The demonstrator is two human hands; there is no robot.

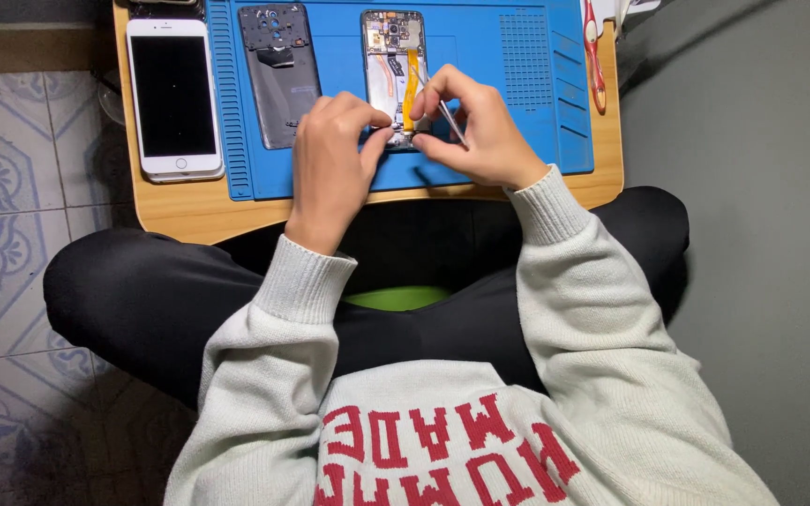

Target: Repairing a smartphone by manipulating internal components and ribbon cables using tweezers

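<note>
An opened phone [392, 56] with its back removed lies on a blue work mat [508, 84], showing a board and an orange flex strip. My left hand [335, 155] rests on the phone's lower end, thumb and fingers pinching its edge. My right hand [471, 126] holds slim metal tweezers [447, 112], whose tip points down at the phone's lower part. Both hands hide the bottom of the phone. To the left, the phone's dark back cover [278, 75] lies flat on the mat.
A white phone [175, 94] with a dark screen lies on the small wooden lap table [180, 211] at the left. A red-handled tool [594, 56] sits at the mat's right edge. My crossed legs are under the table; tiled floor at left, grey floor at right.
</note>
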